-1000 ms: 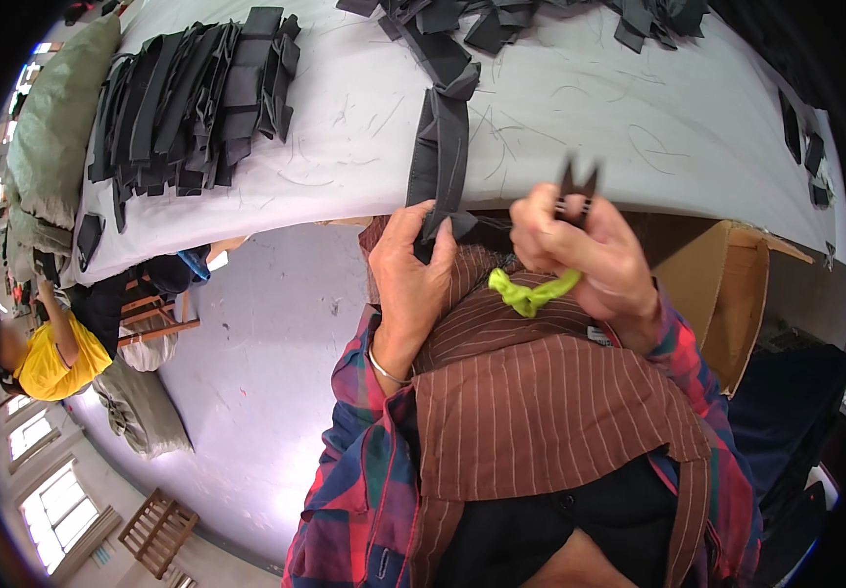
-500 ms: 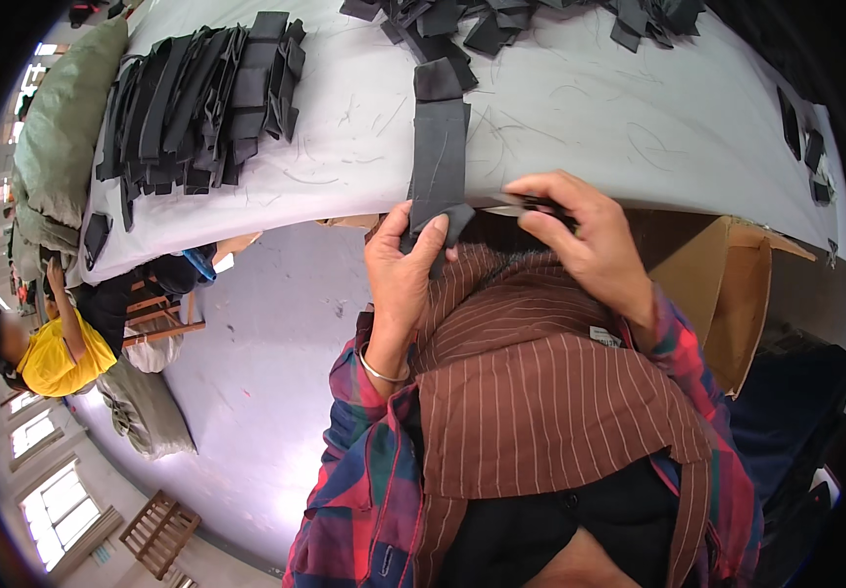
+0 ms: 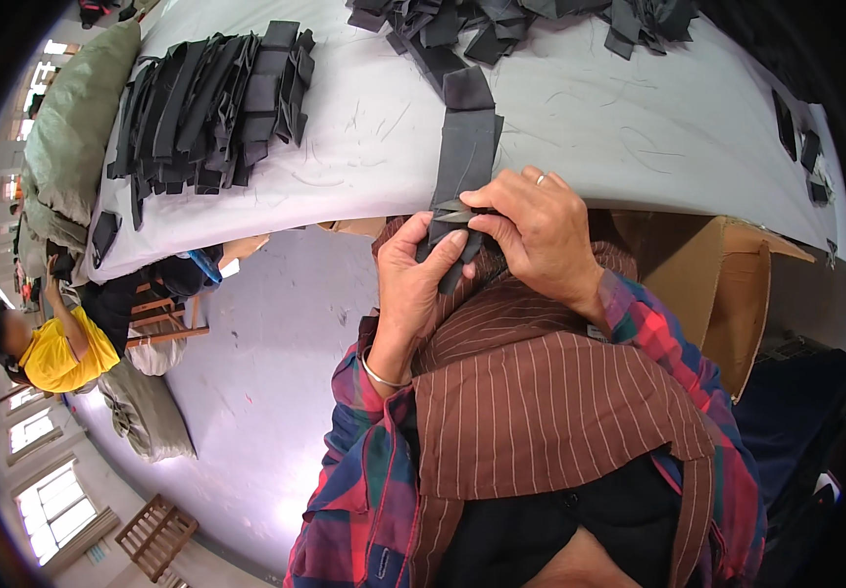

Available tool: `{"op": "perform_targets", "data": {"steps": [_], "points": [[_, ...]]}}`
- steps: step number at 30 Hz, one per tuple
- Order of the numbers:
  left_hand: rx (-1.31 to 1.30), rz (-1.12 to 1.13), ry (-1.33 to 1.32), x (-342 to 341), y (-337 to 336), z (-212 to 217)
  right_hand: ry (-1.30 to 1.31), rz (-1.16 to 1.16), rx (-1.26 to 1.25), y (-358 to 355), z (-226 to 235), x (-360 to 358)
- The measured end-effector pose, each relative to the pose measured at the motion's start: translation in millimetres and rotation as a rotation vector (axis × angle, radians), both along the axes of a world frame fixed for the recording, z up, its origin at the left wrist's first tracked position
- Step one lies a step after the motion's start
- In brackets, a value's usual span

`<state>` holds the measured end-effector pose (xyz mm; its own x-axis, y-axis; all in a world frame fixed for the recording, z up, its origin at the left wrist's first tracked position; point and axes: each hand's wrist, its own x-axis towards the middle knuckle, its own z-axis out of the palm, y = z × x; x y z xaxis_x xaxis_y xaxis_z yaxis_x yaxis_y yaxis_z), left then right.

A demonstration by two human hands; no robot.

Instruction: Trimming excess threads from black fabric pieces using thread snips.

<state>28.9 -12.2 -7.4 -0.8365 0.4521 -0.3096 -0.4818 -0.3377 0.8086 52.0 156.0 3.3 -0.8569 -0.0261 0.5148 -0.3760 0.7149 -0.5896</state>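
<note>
A dark grey fabric strip [image 3: 466, 152] hangs over the near edge of the white-covered table [image 3: 580, 137]. My left hand [image 3: 407, 284] pinches its lower end between thumb and fingers, in front of my brown striped apron [image 3: 541, 412]. In my right hand [image 3: 547, 240] are thread snips [image 3: 454, 215], mostly hidden by the fingers. Their pale pointed blades lie across the strip, just above my left thumb. The strip's far end runs up to a loose heap of similar dark pieces [image 3: 501, 34].
A stack of dark strips [image 3: 212, 113] lies on the table's left. An open cardboard box [image 3: 683, 279] stands below the table at right. Far left, a person in a yellow top [image 3: 70, 348] works near large green sacks [image 3: 85, 118]. A wooden rack [image 3: 156, 537] stands on the floor.
My right hand has moved left and down, bringing the snips' blades onto the strip. My left hand and the strip have shifted slightly right.
</note>
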Motion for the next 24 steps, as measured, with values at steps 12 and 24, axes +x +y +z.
{"op": "perform_targets", "data": {"steps": [12, 24], "points": [[0.025, -0.011, 0.028, 8, -6, 0, 0.048, -0.011, 0.056, -2, 3, 9], [0.061, -0.016, 0.086, 25, -15, 16, 0.03, 0.064, -0.152, -3, 17, 31]]}}
